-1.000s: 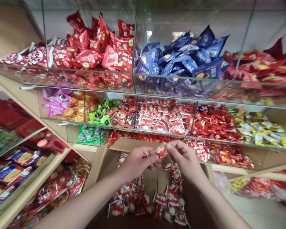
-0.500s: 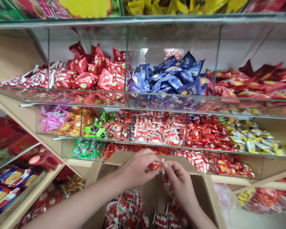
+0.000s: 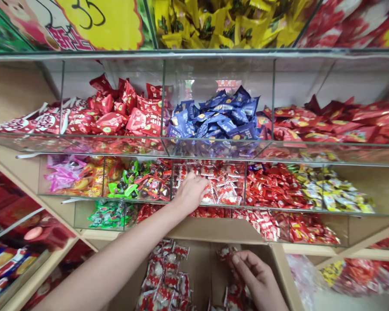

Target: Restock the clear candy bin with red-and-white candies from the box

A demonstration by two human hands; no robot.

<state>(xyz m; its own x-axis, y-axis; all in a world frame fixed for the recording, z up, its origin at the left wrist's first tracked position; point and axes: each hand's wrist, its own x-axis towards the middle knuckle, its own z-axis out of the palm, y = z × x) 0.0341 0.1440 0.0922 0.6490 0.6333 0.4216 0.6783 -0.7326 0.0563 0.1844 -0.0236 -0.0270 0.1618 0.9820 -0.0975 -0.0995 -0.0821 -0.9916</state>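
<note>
My left hand (image 3: 192,193) reaches over the front of a clear bin of small red-and-white candy packets (image 3: 228,193). Its fingers are bent and close together, and whatever they may hold is hidden. Low in the view, my right hand (image 3: 257,276) pinches a string of red-and-white candy packets (image 3: 225,253) between thumb and fingers. It hangs above an open cardboard box (image 3: 214,229), where more of the same candy packets (image 3: 164,276) lie in a heap on the left side and below my right hand.
Blue candy packets (image 3: 227,114) fill the shelf bin above, with red packets (image 3: 116,108) to their left. Glass dividers and front panels (image 3: 194,149) edge the bins. Yellow packets (image 3: 220,23) sit on top. Wooden shelving (image 3: 19,276) slopes at left; plastic bags (image 3: 359,272) lie lower right.
My left hand has moved away from my right hand, up and forward to the red-and-white bin. My right hand has dropped lower, still holding the string of packets. The view has tilted up.
</note>
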